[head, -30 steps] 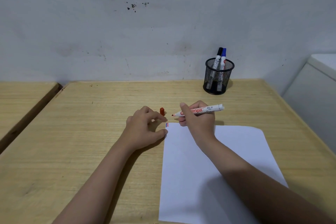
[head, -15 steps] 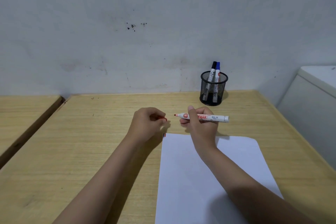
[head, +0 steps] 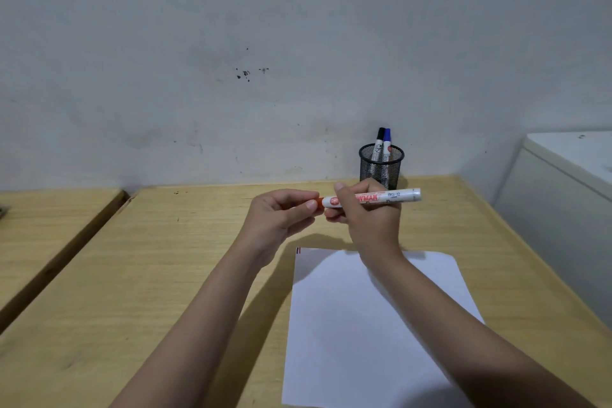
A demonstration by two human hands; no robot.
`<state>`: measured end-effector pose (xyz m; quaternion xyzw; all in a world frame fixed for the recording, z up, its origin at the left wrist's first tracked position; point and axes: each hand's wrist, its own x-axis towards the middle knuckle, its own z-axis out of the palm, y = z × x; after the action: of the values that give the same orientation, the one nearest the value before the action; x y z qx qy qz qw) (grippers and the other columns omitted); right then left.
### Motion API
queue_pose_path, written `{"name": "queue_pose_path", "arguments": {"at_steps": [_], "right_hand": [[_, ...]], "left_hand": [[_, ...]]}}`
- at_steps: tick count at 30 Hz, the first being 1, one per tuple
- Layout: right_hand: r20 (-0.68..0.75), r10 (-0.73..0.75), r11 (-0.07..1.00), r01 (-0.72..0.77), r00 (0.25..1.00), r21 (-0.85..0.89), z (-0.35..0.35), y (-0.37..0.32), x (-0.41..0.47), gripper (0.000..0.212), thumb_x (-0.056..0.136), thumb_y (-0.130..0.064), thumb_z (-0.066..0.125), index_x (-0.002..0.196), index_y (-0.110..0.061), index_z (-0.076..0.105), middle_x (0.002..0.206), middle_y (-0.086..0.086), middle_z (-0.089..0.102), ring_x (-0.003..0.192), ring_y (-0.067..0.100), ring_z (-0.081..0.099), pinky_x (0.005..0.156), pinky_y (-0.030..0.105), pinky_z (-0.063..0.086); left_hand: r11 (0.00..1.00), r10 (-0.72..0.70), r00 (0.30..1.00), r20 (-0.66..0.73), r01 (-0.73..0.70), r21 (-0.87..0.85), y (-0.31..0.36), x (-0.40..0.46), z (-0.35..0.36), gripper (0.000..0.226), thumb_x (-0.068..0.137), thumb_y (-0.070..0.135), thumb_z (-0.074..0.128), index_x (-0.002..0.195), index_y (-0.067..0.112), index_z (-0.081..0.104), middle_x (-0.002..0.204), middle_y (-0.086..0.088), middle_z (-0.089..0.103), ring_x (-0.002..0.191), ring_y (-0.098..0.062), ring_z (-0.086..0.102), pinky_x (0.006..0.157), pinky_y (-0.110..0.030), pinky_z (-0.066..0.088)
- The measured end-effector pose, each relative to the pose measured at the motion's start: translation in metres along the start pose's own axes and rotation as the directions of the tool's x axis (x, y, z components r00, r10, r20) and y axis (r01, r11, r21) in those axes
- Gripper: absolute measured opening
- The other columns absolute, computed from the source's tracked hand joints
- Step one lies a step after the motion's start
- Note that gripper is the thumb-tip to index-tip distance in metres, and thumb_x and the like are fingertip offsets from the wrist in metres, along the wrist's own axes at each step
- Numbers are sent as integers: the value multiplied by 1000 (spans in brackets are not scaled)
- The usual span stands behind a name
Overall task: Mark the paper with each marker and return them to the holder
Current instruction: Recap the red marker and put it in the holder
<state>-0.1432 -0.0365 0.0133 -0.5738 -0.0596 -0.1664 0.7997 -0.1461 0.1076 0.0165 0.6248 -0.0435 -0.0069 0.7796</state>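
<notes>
My right hand (head: 371,219) holds the red marker (head: 390,197) level above the table, its tip end pointing left. My left hand (head: 281,214) pinches the red cap (head: 319,203) against that tip end; most of the cap is hidden by my fingers. The white paper (head: 371,325) lies on the table below, with small red and blue marks at its top left corner (head: 298,250). The black mesh holder (head: 381,167) stands at the back by the wall with a black marker (head: 379,141) and a blue marker (head: 386,142) in it.
The wooden table (head: 165,275) ends at the wall behind the holder. A second wooden table (head: 43,225) sits to the left across a narrow gap. A white cabinet (head: 569,195) stands close along the right side.
My left hand picked the red cap up from the table and brought it to the marker's tip. My right hand lifted the marker off the paper and turned it level.
</notes>
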Motion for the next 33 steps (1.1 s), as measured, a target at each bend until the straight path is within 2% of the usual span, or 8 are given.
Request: {"name": "queue_pose_path", "arguments": {"at_steps": [8, 14, 18, 21, 23, 27, 30, 33], "right_hand": [[20, -57, 993, 55, 998, 100, -1, -23, -9, 23, 83, -1, 66, 66, -3, 50, 51, 4, 65, 41, 17, 59, 45, 29, 54], [135, 284, 956, -269, 949, -116, -2, -22, -8, 37, 74, -37, 73, 83, -2, 65, 70, 9, 64, 54, 11, 64, 51, 27, 56], [155, -156, 903, 205, 976, -379, -15, -19, -6, 18, 74, -20, 78, 73, -7, 64, 70, 2, 65, 55, 5, 58, 55, 19, 48], [359, -391, 627, 531, 847, -570, -29, -21, 14, 19, 71, -20, 78, 82, -13, 65, 80, -5, 63, 72, 9, 58, 67, 18, 45], [442, -384, 521, 585, 811, -621, -37, -21, 24, 23, 69, -20, 78, 89, -15, 67, 82, -12, 62, 77, 10, 58, 71, 23, 45], [471, -391, 550, 611, 791, -570, -49, -25, 37, 33, 74, -13, 74, 105, -18, 64, 80, -10, 66, 73, 7, 64, 70, 31, 54], [354, -464, 597, 582, 812, -552, -60, -36, 61, 47, 78, -8, 70, 119, -25, 56, 76, -11, 63, 64, 6, 63, 67, 18, 54], [157, -516, 670, 511, 842, -539, -70, -50, 102, 44, 81, -4, 66, 120, -22, 56, 74, -11, 60, 55, 0, 61, 58, 9, 49]], "left_hand": [[990, 141, 990, 10, -141, 23, 12, -15, 18, 14, 77, -3, 64, 82, 7, 72, 71, -2, 75, 69, -12, 71, 69, -21, 57], [971, 233, 953, -196, -216, 103, 10, -12, 20, 10, 74, 4, 73, 81, 11, 75, 74, -6, 75, 79, -20, 67, 80, -33, 54], [924, 326, 909, -259, -249, 290, 10, -7, 18, 9, 71, 9, 77, 79, 12, 75, 78, -5, 75, 74, -12, 69, 72, -25, 52], [914, 328, 922, -205, -255, 315, 12, -3, 27, 11, 70, 6, 77, 79, 10, 74, 74, -4, 75, 73, -14, 70, 74, -26, 55], [918, 327, 927, -185, -265, 296, 13, 3, 35, 12, 70, 4, 77, 79, 11, 73, 76, -10, 74, 75, -19, 70, 76, -30, 55], [920, 342, 924, -172, -292, 263, 13, 21, 50, 14, 71, 12, 78, 85, 14, 74, 81, -15, 74, 80, -25, 69, 76, -31, 54], [889, 363, 914, -183, -281, 360, 6, 48, 58, 17, 74, 24, 76, 89, 18, 73, 83, -1, 75, 79, -8, 68, 72, -19, 52], [853, 348, 918, -192, -225, 471, -8, 84, 67, 26, 76, 30, 74, 98, 17, 70, 98, 3, 72, 92, -7, 66, 75, -22, 50]]}}
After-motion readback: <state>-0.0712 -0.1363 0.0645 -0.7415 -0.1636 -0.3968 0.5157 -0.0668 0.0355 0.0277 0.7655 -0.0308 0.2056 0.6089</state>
